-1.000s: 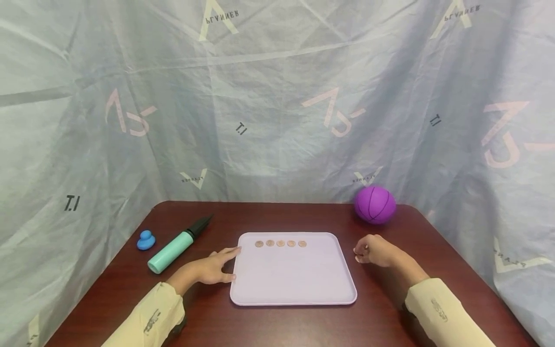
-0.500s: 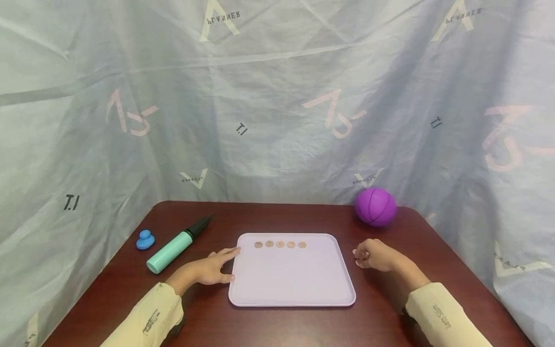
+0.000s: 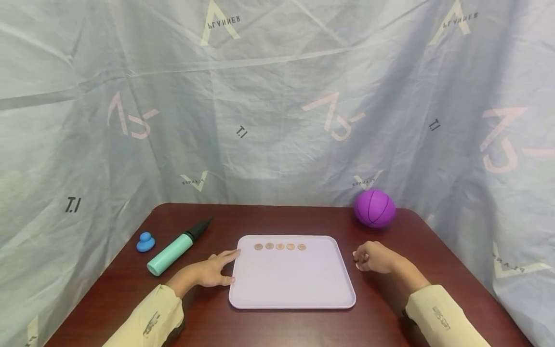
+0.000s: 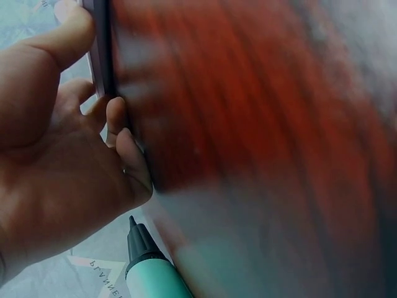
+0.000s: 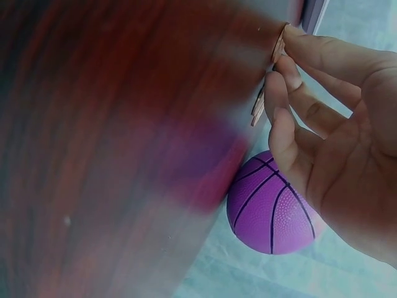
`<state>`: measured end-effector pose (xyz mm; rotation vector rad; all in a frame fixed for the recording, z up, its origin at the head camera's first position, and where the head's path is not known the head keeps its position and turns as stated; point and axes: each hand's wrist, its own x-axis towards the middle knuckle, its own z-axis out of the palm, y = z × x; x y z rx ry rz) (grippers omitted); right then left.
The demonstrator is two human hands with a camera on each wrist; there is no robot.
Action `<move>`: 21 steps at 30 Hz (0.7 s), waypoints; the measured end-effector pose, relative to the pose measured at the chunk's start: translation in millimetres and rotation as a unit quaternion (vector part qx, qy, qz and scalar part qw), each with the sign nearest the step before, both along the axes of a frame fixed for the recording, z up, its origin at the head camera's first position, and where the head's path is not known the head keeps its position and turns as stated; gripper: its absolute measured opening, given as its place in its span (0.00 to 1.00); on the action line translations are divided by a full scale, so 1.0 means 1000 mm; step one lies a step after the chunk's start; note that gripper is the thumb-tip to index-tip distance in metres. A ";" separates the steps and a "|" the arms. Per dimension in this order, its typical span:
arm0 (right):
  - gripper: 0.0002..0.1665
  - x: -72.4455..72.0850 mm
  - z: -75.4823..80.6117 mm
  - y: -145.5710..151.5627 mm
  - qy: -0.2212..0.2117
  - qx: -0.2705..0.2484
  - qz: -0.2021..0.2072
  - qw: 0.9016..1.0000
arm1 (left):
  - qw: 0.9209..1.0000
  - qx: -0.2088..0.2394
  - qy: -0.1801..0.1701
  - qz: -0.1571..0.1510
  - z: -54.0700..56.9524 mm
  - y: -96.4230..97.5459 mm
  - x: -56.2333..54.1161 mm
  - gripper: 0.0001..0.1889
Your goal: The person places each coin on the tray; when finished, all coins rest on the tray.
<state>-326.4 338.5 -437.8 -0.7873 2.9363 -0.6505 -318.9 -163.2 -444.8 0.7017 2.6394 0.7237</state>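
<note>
Right hand [image 3: 375, 256] touches coins [image 5: 279, 45]: plain from wrist, unclear from head.

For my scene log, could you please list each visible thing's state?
Tray: flat.
Five tray coins: flat, in a row.
Hand pump: lying on its side.
Blue toy duck: upright.
Mini basketball: looks inflated.
Backdrop cloth: creased.
Left hand: fingers spread, touching the tray.
Right hand: curled, apparently pinching a coin.
Neighbouring coin: unclear if held.
</note>
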 end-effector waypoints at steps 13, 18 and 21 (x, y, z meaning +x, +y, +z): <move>0.09 0.001 0.001 0.000 -0.023 -0.010 -0.007 1.000 | 1.000 -0.006 0.000 0.003 0.001 0.000 0.000 0.43; 0.09 0.001 0.002 0.001 -0.052 -0.031 -0.007 0.998 | 1.000 -0.002 0.000 0.003 0.001 0.000 0.000 0.43; 0.09 0.001 0.002 0.001 -0.069 -0.045 -0.011 0.997 | 1.000 -0.002 -0.001 0.003 0.000 0.000 0.001 0.43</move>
